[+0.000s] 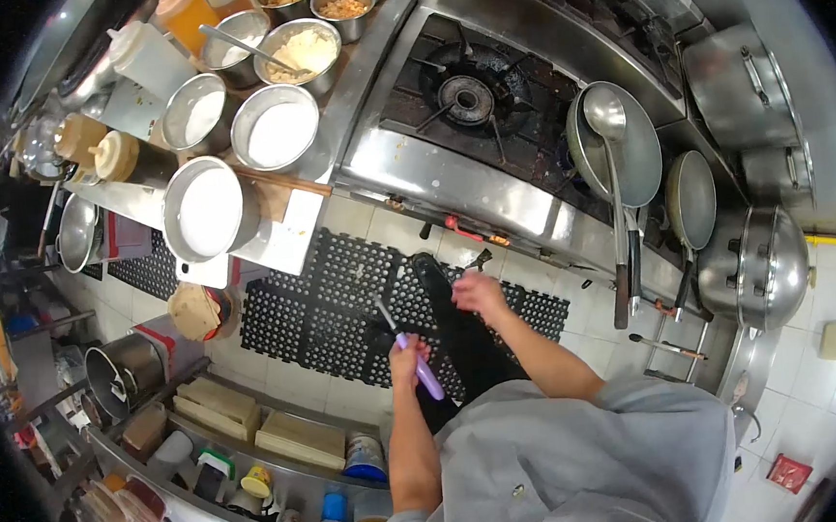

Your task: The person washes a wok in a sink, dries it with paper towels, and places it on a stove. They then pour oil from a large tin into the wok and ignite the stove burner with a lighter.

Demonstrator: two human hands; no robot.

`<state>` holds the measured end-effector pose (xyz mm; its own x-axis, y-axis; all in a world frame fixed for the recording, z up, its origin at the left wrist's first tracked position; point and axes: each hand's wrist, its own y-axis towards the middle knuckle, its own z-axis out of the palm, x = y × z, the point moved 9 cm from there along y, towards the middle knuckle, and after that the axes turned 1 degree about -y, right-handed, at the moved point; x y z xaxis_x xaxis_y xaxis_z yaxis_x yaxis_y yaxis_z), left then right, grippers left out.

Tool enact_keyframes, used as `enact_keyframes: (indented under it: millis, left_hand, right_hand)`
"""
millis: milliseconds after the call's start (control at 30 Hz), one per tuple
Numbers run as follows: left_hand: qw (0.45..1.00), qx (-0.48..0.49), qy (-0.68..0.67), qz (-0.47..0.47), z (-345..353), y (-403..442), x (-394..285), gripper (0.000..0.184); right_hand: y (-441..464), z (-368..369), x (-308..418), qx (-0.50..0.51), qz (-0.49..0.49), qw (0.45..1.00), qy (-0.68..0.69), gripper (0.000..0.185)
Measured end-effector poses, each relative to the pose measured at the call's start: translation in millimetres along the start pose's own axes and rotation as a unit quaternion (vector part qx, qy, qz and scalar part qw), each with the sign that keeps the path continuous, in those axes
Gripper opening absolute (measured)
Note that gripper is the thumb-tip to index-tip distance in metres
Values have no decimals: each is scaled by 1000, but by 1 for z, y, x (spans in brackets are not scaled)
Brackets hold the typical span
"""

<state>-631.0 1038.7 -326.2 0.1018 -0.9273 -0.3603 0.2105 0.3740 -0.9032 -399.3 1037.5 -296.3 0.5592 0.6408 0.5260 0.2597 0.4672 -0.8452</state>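
Observation:
My left hand is wrapped round a purple-handled stick lighter. Its thin grey rod points up and away from me, over the black floor mat. To the right, my right hand hangs in the air with its fingers loosely bent and apart, and I see nothing held in it. Beyond this hand lies the front of the steel stove, with a red valve handle below its edge. A black burner sits on the stove top with no pan on it and no visible flame.
A frying pan with a ladle across it sits at the stove's right. Another pan and a steel wok are beyond. Steel bowls of white contents crowd the left counter. Perforated mat covers the floor.

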Motion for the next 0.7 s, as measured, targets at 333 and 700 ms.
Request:
enact_keyframes:
  millis: [333,700]
  left_hand:
    - [940,-176,289,37,-257,-20,25,19]
    - [942,-187,279,25,-287,-22,51,19]
  right_hand:
    - [68,-42,40,-131,-143,943,271,32]
    - [81,-57,43,-224,-195,918,263,19]
